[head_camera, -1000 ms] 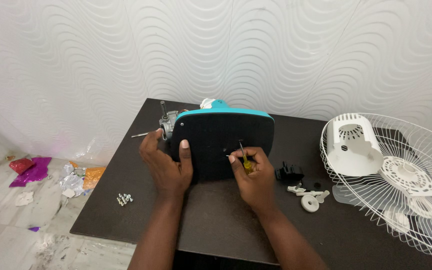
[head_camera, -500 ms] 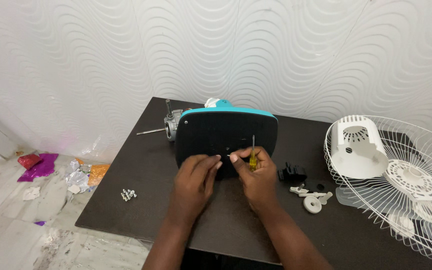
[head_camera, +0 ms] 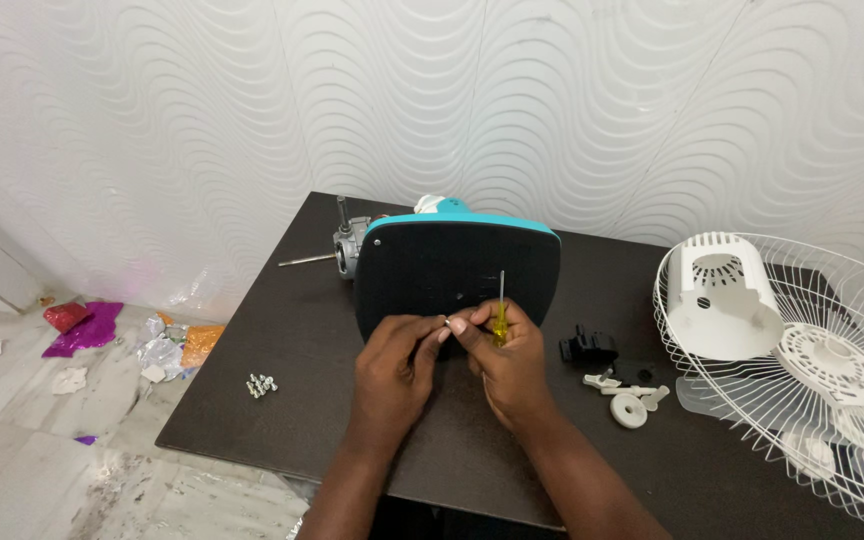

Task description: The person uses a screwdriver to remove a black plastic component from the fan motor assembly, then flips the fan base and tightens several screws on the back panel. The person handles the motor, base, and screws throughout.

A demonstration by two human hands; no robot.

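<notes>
A dark rectangular table [head_camera: 252, 330] carries a teal-edged black fan base [head_camera: 457, 270], a grey metal motor [head_camera: 350, 245], a small cluster of what look like screws [head_camera: 261, 385], small black and white plastic parts [head_camera: 617, 375], and a white wire fan guard [head_camera: 832, 370].

We cannot make out what sits pinched between the fingertips of the left hand [head_camera: 392, 362] and right hand [head_camera: 505, 355] — it is too small. The screwdriver [head_camera: 500, 308] handle is mostly buried in the right fist. The fan base [head_camera: 457, 272] hides most of the motor [head_camera: 350, 245] behind it. The wire guard [head_camera: 832, 400] runs off the right edge, and the screws [head_camera: 261, 384] are too tiny to count — just a pale cluster.
</notes>
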